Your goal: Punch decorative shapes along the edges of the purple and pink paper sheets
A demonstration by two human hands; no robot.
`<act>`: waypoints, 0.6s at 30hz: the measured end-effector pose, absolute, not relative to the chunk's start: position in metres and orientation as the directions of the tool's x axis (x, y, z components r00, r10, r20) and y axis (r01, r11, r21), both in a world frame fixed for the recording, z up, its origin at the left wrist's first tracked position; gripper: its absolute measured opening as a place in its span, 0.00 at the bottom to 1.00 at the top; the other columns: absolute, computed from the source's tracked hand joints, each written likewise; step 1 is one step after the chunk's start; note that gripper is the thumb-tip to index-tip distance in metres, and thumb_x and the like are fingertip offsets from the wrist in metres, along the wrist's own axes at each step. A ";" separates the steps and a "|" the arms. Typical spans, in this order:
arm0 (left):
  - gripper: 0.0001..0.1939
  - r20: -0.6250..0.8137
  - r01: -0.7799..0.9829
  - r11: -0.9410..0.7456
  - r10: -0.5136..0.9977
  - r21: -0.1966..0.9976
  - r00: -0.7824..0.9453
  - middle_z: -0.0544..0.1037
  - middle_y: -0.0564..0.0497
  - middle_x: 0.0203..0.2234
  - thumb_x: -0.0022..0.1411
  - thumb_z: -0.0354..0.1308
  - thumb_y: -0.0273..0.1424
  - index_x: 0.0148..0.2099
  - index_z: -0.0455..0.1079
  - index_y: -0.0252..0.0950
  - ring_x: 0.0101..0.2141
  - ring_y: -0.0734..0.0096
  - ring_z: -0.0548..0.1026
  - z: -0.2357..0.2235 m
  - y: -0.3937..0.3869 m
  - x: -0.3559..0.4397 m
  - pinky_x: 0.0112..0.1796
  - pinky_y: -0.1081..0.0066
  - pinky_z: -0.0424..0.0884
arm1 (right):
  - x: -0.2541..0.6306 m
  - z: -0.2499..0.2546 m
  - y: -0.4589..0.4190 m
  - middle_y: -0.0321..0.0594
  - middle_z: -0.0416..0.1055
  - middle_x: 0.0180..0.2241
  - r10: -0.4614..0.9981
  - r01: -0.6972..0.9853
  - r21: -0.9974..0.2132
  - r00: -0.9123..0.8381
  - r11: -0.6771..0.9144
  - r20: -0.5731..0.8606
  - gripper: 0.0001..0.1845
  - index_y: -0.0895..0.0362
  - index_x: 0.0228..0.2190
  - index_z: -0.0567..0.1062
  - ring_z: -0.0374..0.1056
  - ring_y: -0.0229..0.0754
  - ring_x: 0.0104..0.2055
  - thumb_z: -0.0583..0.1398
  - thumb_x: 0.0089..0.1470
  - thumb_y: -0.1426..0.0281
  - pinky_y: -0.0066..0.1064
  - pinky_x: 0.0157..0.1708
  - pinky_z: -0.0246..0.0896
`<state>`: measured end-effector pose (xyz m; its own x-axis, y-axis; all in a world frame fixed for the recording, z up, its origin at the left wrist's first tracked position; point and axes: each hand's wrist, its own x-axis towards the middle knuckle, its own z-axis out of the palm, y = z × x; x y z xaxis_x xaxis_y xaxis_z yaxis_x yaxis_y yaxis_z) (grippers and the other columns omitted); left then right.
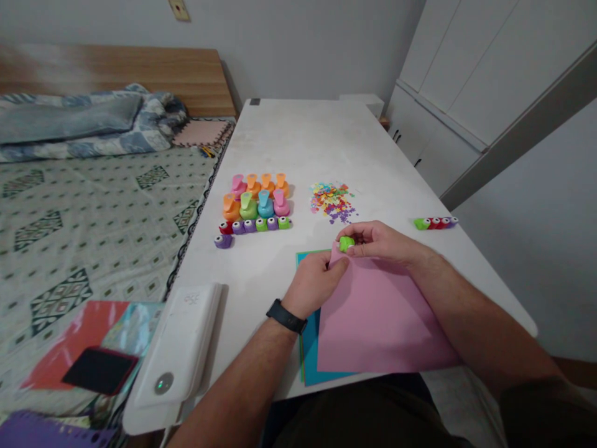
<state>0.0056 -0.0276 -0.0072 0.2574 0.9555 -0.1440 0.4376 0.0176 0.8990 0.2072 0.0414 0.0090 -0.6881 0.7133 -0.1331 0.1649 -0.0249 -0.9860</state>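
My right hand (377, 239) grips a small green craft punch (346, 244) at the top left corner of a pink sheet of paper (382, 317). With thumb and fingers closed on that sheet's left edge, my left hand (317, 280) sits just below the punch. Blue paper (310, 361) lies under the pink sheet, with other coloured edges showing at its left side. Beyond my hands is a pile of colourful paper cutouts (332, 202). The punch's slot is too small to make out.
Larger lever punches (265, 204) stand in two rows at the left, with small punches (261, 224) lined up before them. More small punches (436, 223) lie at the right. A white device (180, 342) occupies the table's left edge, beside a bed (93, 230).
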 end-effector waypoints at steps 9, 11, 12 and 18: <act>0.22 -0.146 0.431 0.025 0.957 0.902 0.250 0.61 0.56 0.20 0.64 0.52 0.47 0.25 0.60 0.36 0.24 0.75 0.57 -0.006 -0.027 0.006 0.25 0.72 0.49 | 0.204 0.006 0.042 0.38 0.74 0.37 0.748 0.163 -0.986 -0.651 -0.029 -0.129 0.18 0.57 0.42 0.78 0.66 0.39 0.36 0.70 0.49 0.64 0.32 0.38 0.61; 0.23 -0.141 0.437 0.016 0.957 0.899 0.254 0.60 0.56 0.20 0.64 0.51 0.47 0.25 0.60 0.36 0.24 0.75 0.56 -0.006 -0.027 0.006 0.25 0.72 0.49 | 0.204 0.006 0.042 0.38 0.73 0.36 0.747 0.170 -0.985 -0.652 -0.021 -0.128 0.17 0.57 0.41 0.78 0.65 0.39 0.35 0.70 0.49 0.65 0.31 0.36 0.60; 0.23 -0.137 0.444 0.010 0.957 0.896 0.255 0.60 0.56 0.20 0.64 0.51 0.47 0.25 0.59 0.36 0.24 0.75 0.57 -0.006 -0.027 0.006 0.25 0.72 0.49 | 0.204 0.007 0.042 0.38 0.73 0.36 0.748 0.175 -0.984 -0.651 -0.019 -0.130 0.17 0.57 0.41 0.78 0.65 0.38 0.35 0.70 0.49 0.65 0.31 0.36 0.59; 0.22 -0.125 0.456 -0.010 0.956 0.890 0.264 0.60 0.56 0.20 0.65 0.50 0.46 0.25 0.60 0.36 0.24 0.75 0.57 -0.005 -0.028 0.007 0.25 0.72 0.49 | 0.202 0.006 0.042 0.37 0.71 0.34 0.753 0.199 -0.980 -0.646 0.008 -0.125 0.16 0.57 0.40 0.77 0.63 0.38 0.34 0.69 0.49 0.66 0.31 0.35 0.57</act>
